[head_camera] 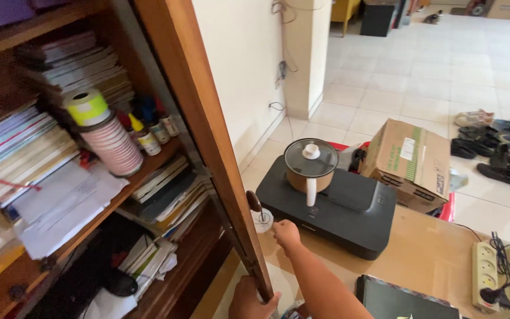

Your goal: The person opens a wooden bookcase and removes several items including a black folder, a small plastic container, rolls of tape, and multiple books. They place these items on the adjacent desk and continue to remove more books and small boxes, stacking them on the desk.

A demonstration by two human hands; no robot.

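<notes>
Door (208, 136) step: we grip its lower edge with left hand (249, 300), right hand (284, 231) fisted beside its knob (254, 201); next needs steady swing.

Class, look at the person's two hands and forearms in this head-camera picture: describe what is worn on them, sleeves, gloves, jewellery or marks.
Both are bare. The right hand and its forearm show no sleeve, glove, watch or ring. The left hand shows only partly at the picture's lower edge, also ungloved, with no ring or band visible. No marks can be made out.
</notes>
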